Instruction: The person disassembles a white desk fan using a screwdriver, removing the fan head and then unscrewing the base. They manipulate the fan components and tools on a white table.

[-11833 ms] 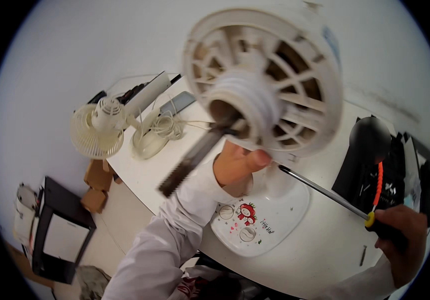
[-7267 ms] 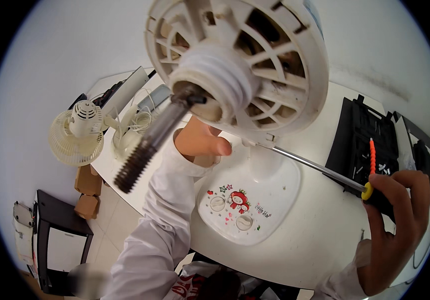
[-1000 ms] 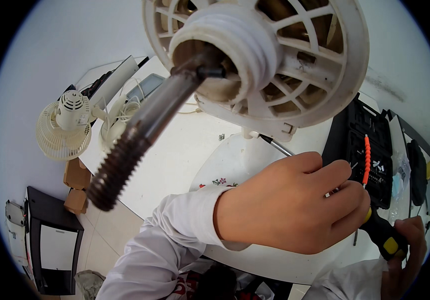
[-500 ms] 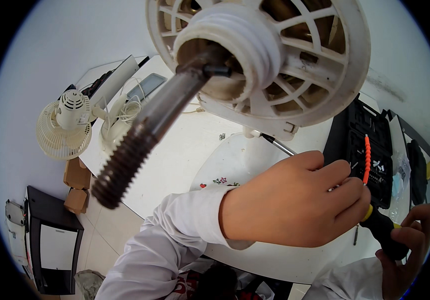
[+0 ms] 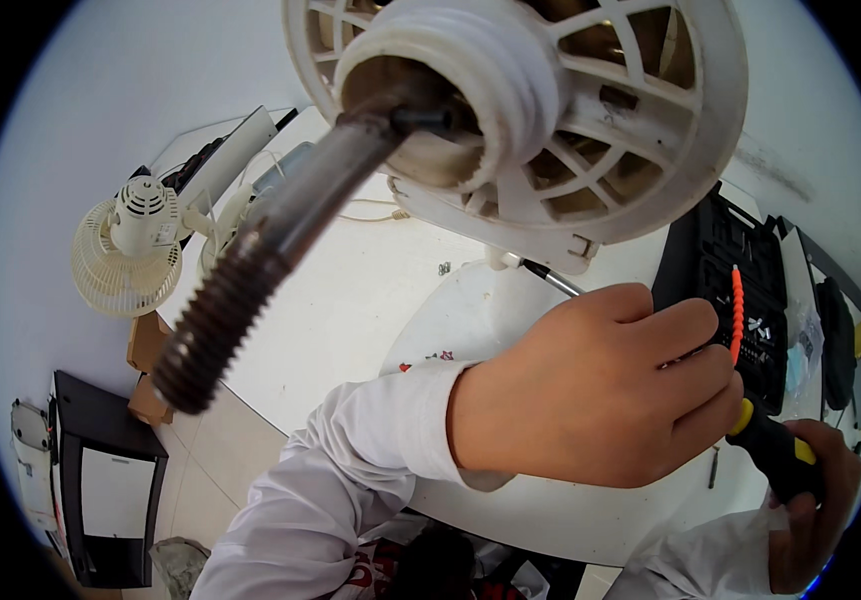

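Observation:
A white fan motor housing fills the top centre, with a dark threaded metal shaft jutting toward the lower left. Under it stands a white pedestal base, partly hidden. A screwdriver with a steel shank and black-yellow handle reaches up to the housing's underside; where its tip sits is unclear. My left hand is closed round the shank in front of the base. My right hand grips the handle at the lower right, partly in shadow.
A smaller fan and coiled cable sit at the left of the white table. An open black tool case with an orange flexible shaft lies at the right. Cardboard boxes and a black-white cabinet are at the lower left.
My left hand, earlier behind the housing, now grips the shank. In the last half second it shifted slightly up and right; the housing and threaded shaft shifted slightly left and up.

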The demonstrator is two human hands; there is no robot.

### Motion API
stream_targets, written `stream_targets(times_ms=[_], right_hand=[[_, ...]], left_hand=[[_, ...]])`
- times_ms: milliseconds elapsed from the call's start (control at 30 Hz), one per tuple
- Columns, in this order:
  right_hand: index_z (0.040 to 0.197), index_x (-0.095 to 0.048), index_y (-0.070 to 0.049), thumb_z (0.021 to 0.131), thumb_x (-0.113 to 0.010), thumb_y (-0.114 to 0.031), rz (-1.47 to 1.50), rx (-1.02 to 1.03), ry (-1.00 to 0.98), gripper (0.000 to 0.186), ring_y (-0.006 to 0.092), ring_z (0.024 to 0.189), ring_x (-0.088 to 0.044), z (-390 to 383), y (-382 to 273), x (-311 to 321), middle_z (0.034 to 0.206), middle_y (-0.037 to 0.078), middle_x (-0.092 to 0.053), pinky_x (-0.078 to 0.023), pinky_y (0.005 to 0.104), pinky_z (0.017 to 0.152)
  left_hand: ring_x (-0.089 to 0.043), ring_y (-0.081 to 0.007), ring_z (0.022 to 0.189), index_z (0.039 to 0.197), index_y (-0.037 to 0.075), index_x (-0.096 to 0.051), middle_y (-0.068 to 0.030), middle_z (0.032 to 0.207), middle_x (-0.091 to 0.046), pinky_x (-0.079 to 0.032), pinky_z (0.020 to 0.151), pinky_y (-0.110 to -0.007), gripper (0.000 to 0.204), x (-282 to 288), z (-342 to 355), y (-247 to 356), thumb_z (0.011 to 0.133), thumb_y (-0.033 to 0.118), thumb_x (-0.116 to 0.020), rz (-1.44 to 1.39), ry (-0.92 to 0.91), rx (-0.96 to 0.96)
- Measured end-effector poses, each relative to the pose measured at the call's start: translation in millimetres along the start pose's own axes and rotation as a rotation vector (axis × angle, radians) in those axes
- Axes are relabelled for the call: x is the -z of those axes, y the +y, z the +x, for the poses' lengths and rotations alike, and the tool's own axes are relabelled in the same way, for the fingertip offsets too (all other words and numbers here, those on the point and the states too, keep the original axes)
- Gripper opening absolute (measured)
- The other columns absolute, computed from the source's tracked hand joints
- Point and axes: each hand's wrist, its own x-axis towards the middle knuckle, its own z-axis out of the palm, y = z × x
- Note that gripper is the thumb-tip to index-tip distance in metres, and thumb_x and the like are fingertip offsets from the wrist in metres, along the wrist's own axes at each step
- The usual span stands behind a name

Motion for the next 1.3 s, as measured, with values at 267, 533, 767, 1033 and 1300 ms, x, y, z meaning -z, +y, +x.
stream_targets(times_ms=[267,533,767,1033,1300], right_hand=[[0.109,-0.048,-0.015,0.068,-0.068,-0.023,-0.231,0.435,0.324,0.047,0.0195,0.086,-0.045,14.3,29.5,-9.6,0.100,0.010,-0.039,-0.041,0.0295,0.068],[0.112,-0.049,-0.017,0.067,-0.068,-0.010,-0.058,0.447,0.218,0.048,0.0163,0.086,-0.045,18.0,6.1,-5.9,0.099,0.008,-0.041,-0.038,0.0253,0.071],[0.122,-0.051,-0.004,0.082,-0.060,-0.032,0.201,-0.033,0.164,0.049,0.0156,0.085,-0.050,-0.1,1.0,0.5,0.093,0.012,-0.050,-0.039,0.0266,0.071],[0.104,-0.063,-0.014,0.066,-0.074,-0.013,-0.118,0.737,0.305,0.039,0.0139,0.072,-0.048,28.5,25.1,10.5,0.094,0.011,-0.046,-0.035,0.0211,0.051],[0.104,-0.061,-0.010,0.068,-0.083,-0.023,0.045,0.769,0.264,0.045,0.0158,0.069,-0.050,40.3,27.6,-2.0,0.092,0.010,-0.050,-0.038,0.0233,0.054]], left_hand=[[-0.043,-0.0122,0.063,0.077,0.008,-0.060,0.0019,0.065,-0.043,-0.030,0.046,-0.026,0.012,-4.5,2.6,-0.5,0.067,0.014,-0.064,0.021,0.062,0.036],[-0.042,-0.0111,0.058,0.069,0.009,-0.053,0.0016,0.063,-0.040,-0.030,0.045,-0.025,0.012,1.8,2.4,-3.1,0.066,0.013,-0.063,0.000,-0.033,0.048],[-0.041,-0.0113,0.058,0.068,0.009,-0.053,0.0019,0.062,-0.039,-0.030,0.045,-0.025,0.011,-2.2,0.2,-3.7,0.065,0.013,-0.063,-0.017,0.033,0.058],[-0.047,-0.0132,0.065,0.073,0.008,-0.058,0.0010,0.071,-0.048,-0.032,0.047,-0.025,0.011,-10.6,4.7,-1.0,0.066,0.014,-0.064,0.009,0.147,0.076],[-0.046,-0.0143,0.068,0.066,0.009,-0.051,-0.0013,0.073,-0.048,-0.032,0.049,-0.025,0.013,-0.8,3.4,-0.5,0.060,0.014,-0.062,0.025,0.003,0.074]])
